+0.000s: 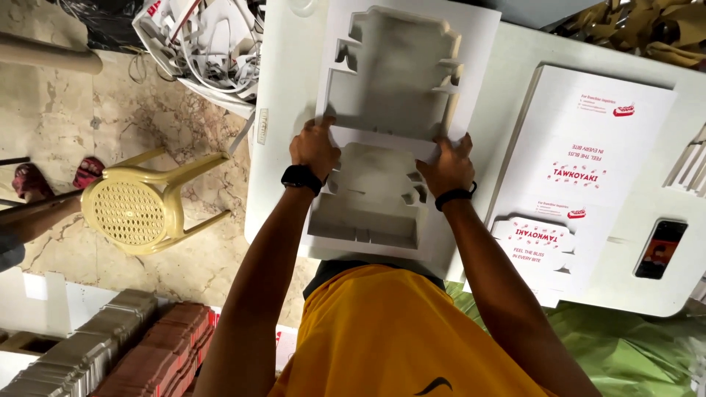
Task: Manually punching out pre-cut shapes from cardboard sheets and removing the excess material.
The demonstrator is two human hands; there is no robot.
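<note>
A person in a yellow shirt (390, 331) stood over a white table (507, 66), seen from above, with both bare arms reaching forward. The left hand (315, 147), with a black watch (300, 177) at the wrist, pressed on the left edge of a white die-cut sheet (393, 73); its fingers were curled close together over the sheet's edge. The right hand (446, 167), with a black band (454, 196) at the wrist, gripped the sheet's right side, fingers bent and narrow against the card. The sheet lay flat on the table directly before the person, with box-shaped cut-outs in its near and far halves. The hands held it at the strip between the two cut-outs.

Just right of the sheet lay a stack of printed white box blanks (581, 169) with red markings, and beyond those, near the table's right edge, a phone (660, 249).

To the left, on the marble floor, stood a yellow plastic stool (140, 209). Nearer, at lower left, flat cartons (125, 345) were stacked in rows. Far off at the upper left, a heap of white card scrap (209, 40) lay piled.
</note>
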